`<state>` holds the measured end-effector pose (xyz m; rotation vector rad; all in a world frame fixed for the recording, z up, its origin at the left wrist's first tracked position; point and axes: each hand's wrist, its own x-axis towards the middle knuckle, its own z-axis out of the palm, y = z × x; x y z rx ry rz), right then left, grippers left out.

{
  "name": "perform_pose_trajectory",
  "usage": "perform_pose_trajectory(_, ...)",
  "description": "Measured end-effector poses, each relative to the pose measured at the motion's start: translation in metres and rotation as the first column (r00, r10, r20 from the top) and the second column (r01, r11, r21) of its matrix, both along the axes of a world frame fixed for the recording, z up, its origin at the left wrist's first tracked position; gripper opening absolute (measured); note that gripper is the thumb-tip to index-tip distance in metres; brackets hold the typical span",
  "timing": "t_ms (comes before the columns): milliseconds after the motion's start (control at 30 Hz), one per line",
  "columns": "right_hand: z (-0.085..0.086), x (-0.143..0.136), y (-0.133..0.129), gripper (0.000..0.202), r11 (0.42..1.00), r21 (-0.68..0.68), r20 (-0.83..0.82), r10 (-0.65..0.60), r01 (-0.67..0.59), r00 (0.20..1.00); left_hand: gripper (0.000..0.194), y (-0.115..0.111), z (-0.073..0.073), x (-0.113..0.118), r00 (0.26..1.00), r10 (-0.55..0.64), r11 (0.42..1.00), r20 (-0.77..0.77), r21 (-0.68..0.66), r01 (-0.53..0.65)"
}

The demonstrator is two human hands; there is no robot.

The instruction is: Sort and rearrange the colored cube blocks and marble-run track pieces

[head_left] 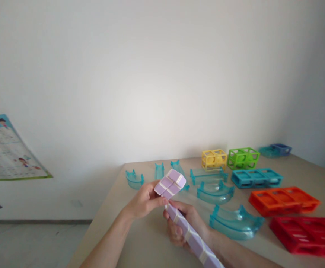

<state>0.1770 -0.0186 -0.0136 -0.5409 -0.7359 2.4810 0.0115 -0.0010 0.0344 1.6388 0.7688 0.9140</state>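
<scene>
"Head view: what's cut off?"

"The lilac segmented strip (pixel 183 223) slides out of frame at the bottom, and it's covering part of the right hand (pixel 193 217)! Red frame (pixel 309 234), clipped at the right edge."

"And the setting?"

"Beige counter (pixel 142 242), white wall (pixel 151 74) behind."

"The strip?"

"Lilac, cream bands, wider at its far end, up above the counter. Left hand (pixel 144 201) grips that end, right grip closed just below!"

A light-beige table with a flat top (pixel 147 242) stands at a plain white wall (pixel 123 82). To the left of the table there are a white-and-blue poster with green lower edge (pixel 3 152), a dark-grey skirting strip (pixel 39 222) and a grey floor (pixel 25 245). The light is soft, brightest above the table.
</scene>
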Motion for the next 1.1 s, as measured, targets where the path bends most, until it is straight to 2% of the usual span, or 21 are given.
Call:
perform_pose_trajectory(167, 0.0, 0.005, 0.0, 0.042, 0.988, -0.09, -0.082, 0.116, -0.123, 0.99, 0.024, -0.004, 0.007, -0.002, 0.99, 0.016, 0.991, -0.138, 0.131, 0.002)
perform_pose_trajectory(333, -0.007, 0.007, 0.002, 0.033, 0.987, -0.031, -0.18, 0.149, -0.157, 0.972, 0.024, -0.005, 0.012, -0.004, 0.976, 0.037, 0.959, -0.217, 0.282, 0.027)
perform_pose_trajectory(467, -0.008, 0.006, 0.002, 0.03, 0.979, 0.003, -0.226, 0.201, -0.205, 0.953, 0.027, -0.005, 0.012, -0.004, 0.974, 0.043, 0.949, -0.221, 0.314, 0.029)
perform_pose_trajectory(533, -0.007, 0.003, 0.0, 0.029, 0.993, 0.023, -0.18, 0.12, -0.118, 0.976, 0.021, -0.005, 0.01, -0.002, 0.982, 0.045, 0.964, -0.185, 0.264, 0.006)
perform_pose_trajectory(600, -0.006, -0.001, -0.004, 0.03, 0.989, 0.115, -0.077, -0.087, 0.095, 0.993, 0.022, -0.005, 0.007, 0.003, 0.986, 0.058, 0.981, -0.158, 0.191, -0.028)
perform_pose_trajectory(667, -0.004, -0.005, -0.007, 0.036, 0.921, 0.269, 0.036, -0.301, 0.281, 0.953, 0.025, -0.004, 0.004, 0.008, 0.983, 0.085, 0.985, -0.161, 0.164, -0.059)
perform_pose_trajectory(700, -0.004, -0.006, -0.007, 0.038, 0.892, 0.322, 0.075, -0.358, 0.317, 0.931, 0.022, -0.004, 0.003, 0.009, 0.981, 0.103, 0.981, -0.163, 0.179, -0.074)
perform_pose_trajectory(733, -0.003, -0.006, -0.007, 0.039, 0.887, 0.335, 0.092, -0.367, 0.319, 0.926, 0.019, -0.003, 0.002, 0.011, 0.98, 0.119, 0.976, -0.159, 0.198, -0.087)
perform_pose_trajectory(800, -0.003, -0.003, -0.004, 0.034, 0.936, 0.252, 0.051, -0.266, 0.246, 0.963, 0.017, -0.003, 0.001, 0.012, 0.981, 0.123, 0.968, -0.149, 0.236, -0.086)
perform_pose_trajectory(900, -0.003, 0.005, 0.002, 0.024, 0.996, 0.062, -0.104, -0.052, 0.058, 0.993, 0.024, -0.003, 0.002, 0.009, 0.976, 0.121, 0.945, -0.18, 0.323, -0.057)
perform_pose_trajectory(1000, -0.003, 0.013, 0.007, 0.024, 0.994, -0.008, -0.21, 0.102, -0.106, 0.972, 0.028, -0.003, 0.003, 0.006, 0.963, 0.152, 0.908, -0.223, 0.417, -0.046)
perform_pose_trajectory(1067, -0.004, 0.015, 0.008, 0.026, 0.982, 0.02, -0.246, 0.185, -0.186, 0.952, 0.029, -0.004, 0.003, 0.006, 0.966, 0.144, 0.902, -0.215, 0.43, -0.039)
perform_pose_trajectory(1100, -0.004, 0.015, 0.007, 0.027, 0.982, 0.037, -0.237, 0.191, -0.188, 0.953, 0.029, -0.004, 0.002, 0.007, 0.973, 0.122, 0.912, -0.196, 0.408, -0.032)
